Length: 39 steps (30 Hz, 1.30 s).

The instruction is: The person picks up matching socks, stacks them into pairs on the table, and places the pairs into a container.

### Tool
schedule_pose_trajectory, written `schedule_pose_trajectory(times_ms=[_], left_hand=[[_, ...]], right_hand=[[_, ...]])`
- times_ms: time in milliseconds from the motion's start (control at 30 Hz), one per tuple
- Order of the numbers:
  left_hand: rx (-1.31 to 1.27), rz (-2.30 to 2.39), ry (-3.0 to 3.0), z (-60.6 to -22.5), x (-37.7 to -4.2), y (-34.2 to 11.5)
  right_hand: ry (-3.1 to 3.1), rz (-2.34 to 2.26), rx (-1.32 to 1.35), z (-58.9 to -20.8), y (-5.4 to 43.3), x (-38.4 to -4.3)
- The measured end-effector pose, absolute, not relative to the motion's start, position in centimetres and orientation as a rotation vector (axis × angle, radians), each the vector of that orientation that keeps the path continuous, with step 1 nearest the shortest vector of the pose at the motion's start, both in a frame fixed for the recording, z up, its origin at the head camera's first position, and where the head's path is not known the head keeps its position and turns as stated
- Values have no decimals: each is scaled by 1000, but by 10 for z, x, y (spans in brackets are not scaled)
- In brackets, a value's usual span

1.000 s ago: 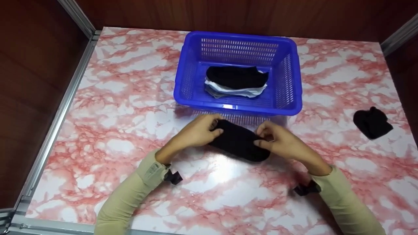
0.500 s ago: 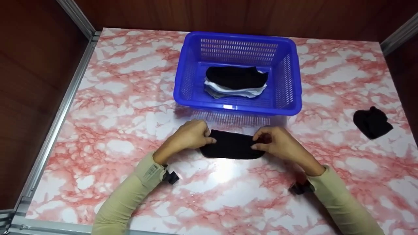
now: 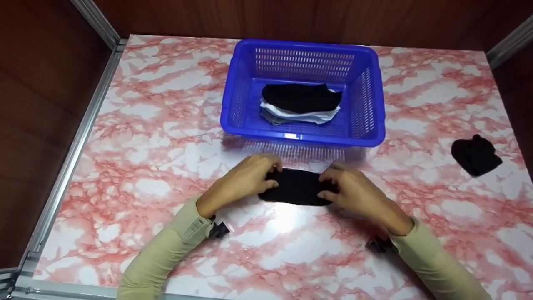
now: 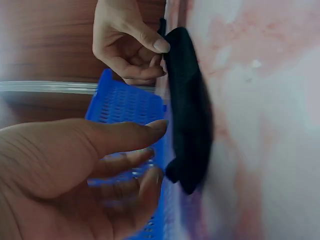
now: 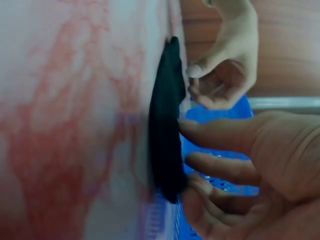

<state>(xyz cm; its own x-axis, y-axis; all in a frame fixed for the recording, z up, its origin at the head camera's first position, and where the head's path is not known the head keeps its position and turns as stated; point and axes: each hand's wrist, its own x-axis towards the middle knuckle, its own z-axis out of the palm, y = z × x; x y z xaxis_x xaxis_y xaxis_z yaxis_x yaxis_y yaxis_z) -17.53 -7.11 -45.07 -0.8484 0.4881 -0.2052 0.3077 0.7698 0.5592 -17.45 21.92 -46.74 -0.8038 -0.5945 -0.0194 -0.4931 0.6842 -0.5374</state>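
A black sock lies flat on the marbled table, in front of the basket, its toe and heel ends reaching toward my two hands. My left hand is over its left end with thumb and fingers spread; in the left wrist view a gap shows between those fingertips and the sock. My right hand is at the other end, thumb and fingers apart. In the right wrist view its fingertips are close to or touching the sock's upper face. Neither hand pinches the fabric.
A blue plastic basket stands just beyond the hands, holding a stack of black, white and grey socks. Another crumpled black sock bundle lies at the right of the table. Dark wooden panels border the back and sides.
The black sock was held tilted in both hands, then straightened and lowered onto the table. Both hands have loosened their grip on it. The basket and right-hand bundle stay put.
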Motion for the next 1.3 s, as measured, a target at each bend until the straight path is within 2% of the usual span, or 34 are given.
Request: schedule_pose_trajectory(times_ms=[133,800,1033,1300], left_hand=[[700,693,2571,-454,-176,-71],[683,600,2639,-446,-173,-71],[714,764,2678,-427,-176,-73],[933,1145,2790,-414,-187,-79]], right_hand=[[2669,-698,-922,-469,219,-174],[2642,-629,-1013,-461,228,-177],[2686,-717,-1189,-450,233,-180],[2783,-880,-1312,-432,245,-182]])
